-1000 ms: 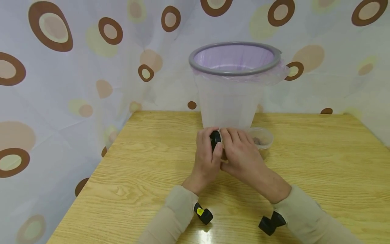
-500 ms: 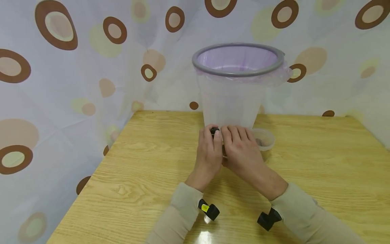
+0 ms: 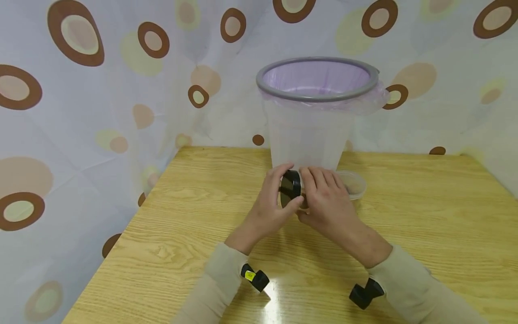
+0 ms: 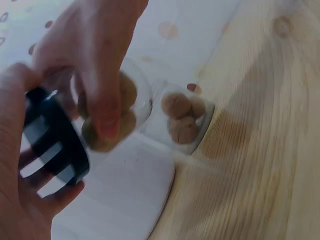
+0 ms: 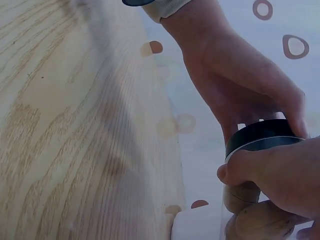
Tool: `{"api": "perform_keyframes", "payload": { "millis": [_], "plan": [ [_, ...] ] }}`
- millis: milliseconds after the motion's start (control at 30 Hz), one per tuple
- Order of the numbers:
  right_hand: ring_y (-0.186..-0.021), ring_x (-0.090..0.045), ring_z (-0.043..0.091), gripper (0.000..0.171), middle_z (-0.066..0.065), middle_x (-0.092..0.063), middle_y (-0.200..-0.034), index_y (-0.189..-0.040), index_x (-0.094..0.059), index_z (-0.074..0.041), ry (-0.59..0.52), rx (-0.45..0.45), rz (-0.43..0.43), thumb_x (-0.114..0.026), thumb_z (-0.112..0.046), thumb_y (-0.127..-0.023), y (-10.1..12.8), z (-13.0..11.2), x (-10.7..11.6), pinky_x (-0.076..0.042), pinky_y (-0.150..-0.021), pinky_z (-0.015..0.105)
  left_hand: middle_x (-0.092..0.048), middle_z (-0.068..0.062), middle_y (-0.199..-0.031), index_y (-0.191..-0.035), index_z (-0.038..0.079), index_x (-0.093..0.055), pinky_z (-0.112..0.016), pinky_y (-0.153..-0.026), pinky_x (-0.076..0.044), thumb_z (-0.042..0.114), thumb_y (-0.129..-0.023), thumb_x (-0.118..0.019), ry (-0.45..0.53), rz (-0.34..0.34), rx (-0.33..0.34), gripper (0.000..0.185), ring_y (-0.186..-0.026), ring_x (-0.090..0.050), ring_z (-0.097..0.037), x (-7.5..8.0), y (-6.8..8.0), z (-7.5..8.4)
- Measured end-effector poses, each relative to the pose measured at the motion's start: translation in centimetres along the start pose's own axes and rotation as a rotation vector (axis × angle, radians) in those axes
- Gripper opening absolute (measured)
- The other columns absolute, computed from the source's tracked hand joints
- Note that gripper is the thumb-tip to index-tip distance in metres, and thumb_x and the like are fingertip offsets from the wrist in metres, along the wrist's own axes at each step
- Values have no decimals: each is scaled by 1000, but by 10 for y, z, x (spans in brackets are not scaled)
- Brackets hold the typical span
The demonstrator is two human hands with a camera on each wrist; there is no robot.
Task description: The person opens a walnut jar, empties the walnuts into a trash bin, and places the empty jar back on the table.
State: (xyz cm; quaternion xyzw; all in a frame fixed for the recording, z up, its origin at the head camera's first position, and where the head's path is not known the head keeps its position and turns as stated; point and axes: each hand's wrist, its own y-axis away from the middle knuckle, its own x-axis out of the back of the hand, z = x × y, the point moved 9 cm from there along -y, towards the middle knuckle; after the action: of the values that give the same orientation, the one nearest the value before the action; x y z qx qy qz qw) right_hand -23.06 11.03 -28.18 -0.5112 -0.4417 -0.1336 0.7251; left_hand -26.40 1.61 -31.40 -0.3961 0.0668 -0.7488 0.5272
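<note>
- Left hand [image 3: 270, 202] grip: fingers curled round a black lid [image 3: 290, 189], at frame centre.
- Right hand [image 3: 328, 204] grip closes on a clear jar [image 4: 117, 112] of brown balls.
- Both hover above the worktop [image 3: 182, 211], before the bin [image 3: 309, 135].

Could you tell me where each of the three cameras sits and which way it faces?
Head: worn high, looking forward and down at the table, the bin, both sleeves, the left hand and right hand.
Left wrist: under the left hand, facing the black lid, the clear jar and a small tub.
Right wrist: beside the right hand, facing the left forearm.
All three share the lid.
</note>
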Motion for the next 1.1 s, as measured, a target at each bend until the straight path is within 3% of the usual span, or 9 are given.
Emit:
{"api": "perform_keyframes", "payload": {
  "millis": [167, 333, 567, 767, 967, 1100],
  "plan": [
    [-112, -57, 39, 92, 23, -60, -120, -131, -50, 7, 16, 22, -23, -93, -29, -58, 3, -1, 0, -43, -102, 50, -38, -7, -151, -150, 15, -35, -33, -95, -53, 20, -89, -73, -15, -60, -139, 72, -132, -44, -19, 4, 3, 3],
    [-112, -56, 38, 91, 22, -60, -120, -131, -50, 5, 13, 30, -31, -93, -28, -58, 5, -3, -1, -42, -104, 49, -43, -5, -147, -147, 16, -40, -33, -92, -55, 18, -85, -77, 13, -59, -150, 73, -131, -46, -18, 8, 3, 3],
    [-111, -56, 37, 93, 20, -60, -120, -131, -50, 5, 23, 62, -2, -95, -28, -56, 7, -6, 0, -42, -104, 49, -49, -7, -139, -144, 17, -44, -37, -84, -59, 22, -85, -78, 65, -39, -47, 68, -124, -52, -24, 9, 5, -4],
    [-112, -55, 38, 97, 20, -59, -122, -132, -50, 4, 32, 65, -2, -97, -28, -53, 7, -8, 0, -41, -105, 51, -52, -6, -131, -142, 16, -46, -35, -78, -60, 26, -89, -73, 116, -32, 97, 61, -114, -58, -29, 7, 5, -15],
    [-118, -55, 38, 99, 20, -58, -125, -132, -50, 2, 53, 81, -3, -98, -30, -51, 8, -10, -2, -42, -106, 54, -57, -7, -124, -137, 17, -48, -28, -73, -57, 46, -93, -63, 133, -44, 246, 54, -103, -63, -26, 5, 5, -28],
    [-123, -54, 38, 101, 21, -58, -130, -133, -50, 3, 64, 88, -7, -99, -31, -51, 9, -10, -2, -41, -108, 54, -59, -9, -121, -134, 16, -49, -30, -76, -57, 57, -92, -57, 134, -60, 276, 59, -103, -62, -22, 3, 5, -30]
  ]
}}
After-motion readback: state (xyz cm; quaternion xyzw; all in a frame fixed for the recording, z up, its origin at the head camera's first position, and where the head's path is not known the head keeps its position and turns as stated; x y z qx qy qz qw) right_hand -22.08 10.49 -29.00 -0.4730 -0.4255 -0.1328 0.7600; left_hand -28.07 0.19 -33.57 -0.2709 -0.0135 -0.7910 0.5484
